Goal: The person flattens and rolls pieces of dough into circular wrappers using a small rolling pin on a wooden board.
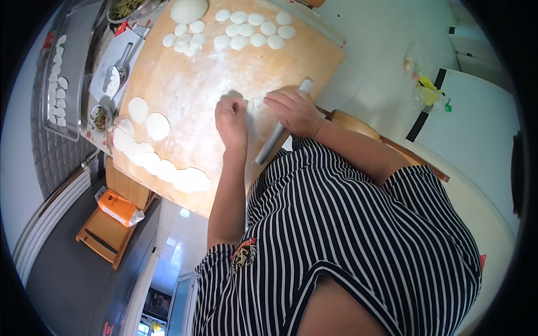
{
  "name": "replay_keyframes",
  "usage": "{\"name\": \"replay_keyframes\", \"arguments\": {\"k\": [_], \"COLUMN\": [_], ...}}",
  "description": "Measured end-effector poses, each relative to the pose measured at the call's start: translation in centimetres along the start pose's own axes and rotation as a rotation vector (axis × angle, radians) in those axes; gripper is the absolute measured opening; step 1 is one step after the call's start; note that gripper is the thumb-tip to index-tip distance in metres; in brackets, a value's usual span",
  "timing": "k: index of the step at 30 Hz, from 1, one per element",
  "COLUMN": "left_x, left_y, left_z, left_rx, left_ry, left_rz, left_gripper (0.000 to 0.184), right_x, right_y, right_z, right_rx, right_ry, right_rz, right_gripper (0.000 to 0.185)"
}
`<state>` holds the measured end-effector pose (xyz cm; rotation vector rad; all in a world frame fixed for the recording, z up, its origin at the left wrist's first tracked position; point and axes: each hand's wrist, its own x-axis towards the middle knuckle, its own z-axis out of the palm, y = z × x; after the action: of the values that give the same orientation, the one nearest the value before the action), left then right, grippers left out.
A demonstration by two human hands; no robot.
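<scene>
Reaching over the board [185, 73]: both of your hands were at its floured surface, near each other but not touching.
Left hand: your left hand [231, 120] was curled, with its fingers bent inward; whether it was pinching some dough, I cannot tell.
Right hand: your right hand [297, 113] lay across the rolling pin [273, 142], its fingers side by side and stretched toward the left hand; how firmly it pressed, I cannot tell.
Rolling pin: it lay slantwise along the edge close to your body, its two ends showing beyond the hand.
Thin rounds: two dough rounds [158, 126] lay separately on the left part, just beside a row of overlapping wrappers [151, 162], very bright in the light.
Small pieces: a group of flat dough pieces [239, 42] and a tighter cluster [183, 38] lay at the far side, near a big dough lump [189, 10].
Left of the board: a tray [78, 67] carried white pieces in lines, and nearer stood a bowl of filling [100, 119] and a scoop [114, 81] with something white.
Chair: an orange packet [119, 207] rested on the wooden chair [101, 232].
</scene>
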<state>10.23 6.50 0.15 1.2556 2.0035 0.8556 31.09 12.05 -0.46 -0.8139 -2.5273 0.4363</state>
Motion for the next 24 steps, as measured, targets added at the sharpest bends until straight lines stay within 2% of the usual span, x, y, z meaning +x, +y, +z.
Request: {"name": "replay_keyframes", "arguments": {"k": [2, 4, 6, 7, 12, 15, 16, 18, 20, 21, 22, 24], "left_x": [0.4, -0.3, -1.9, -3.1, -1.5, 0.1, 0.0, -0.2, -1.9, -2.6, -3.0, -4.0], "left_y": [0.9, 1.0, 1.3, 1.2, 0.1, 0.5, 0.2, -0.5, 0.1, -1.2, -1.2, -1.2], "left_z": [0.8, 0.6, 0.1, 0.0, -1.4, -1.8, -1.5, -1.1, -1.7, -1.3, -1.5, -1.7], "left_rx": [0.0, 0.021, 0.086, -0.028, 0.001, 0.186, 0.182, 0.12, 0.096, 0.13, 0.126, -0.084], "left_ry": [0.207, 0.212, -0.059, -0.105, -0.157, -0.241, -0.24, -0.19, -0.124, -0.095, -0.086, -0.227], "left_rz": [-0.121, -0.077, -0.14, -0.145, -0.171, -0.061, -0.059, 0.127, 0.115, 0.062, 0.07, -0.267], "left_gripper": [0.02, 0.022, 0.023, 0.023, 0.019, 0.014, 0.014, 0.011, 0.011, 0.022, 0.022, 0.03], "right_x": [0.4, 1.3, 2.6, 3.3, 9.0, 10.3, 10.4, 8.0, 4.0, 1.2, 0.1, 0.7], "right_y": [-0.3, -0.7, -0.9, -1.3, -2.0, -2.1, -2.1, -2.1, -2.1, -2.0, -1.8, -1.8], "right_z": [-0.5, -0.5, -0.1, 0.1, 3.3, 4.5, 4.6, 3.6, 2.4, 2.0, 1.8, 1.7], "right_rx": [-0.037, -0.141, -0.179, -0.216, -0.139, -0.152, -0.145, -0.147, -0.145, -0.147, -0.152, -0.156], "right_ry": [-0.01, -0.058, -0.048, -0.048, -0.031, -0.037, -0.045, -0.043, -0.037, -0.047, -0.057, -0.034], "right_rz": [-0.006, 0.003, 0.016, 0.041, 0.093, 0.146, 0.19, 0.168, 0.132, 0.16, 0.188, 0.173], "right_gripper": [0.048, 0.052, 0.053, 0.055, 0.057, 0.057, 0.057, 0.056, 0.056, 0.056, 0.057, 0.057]}}
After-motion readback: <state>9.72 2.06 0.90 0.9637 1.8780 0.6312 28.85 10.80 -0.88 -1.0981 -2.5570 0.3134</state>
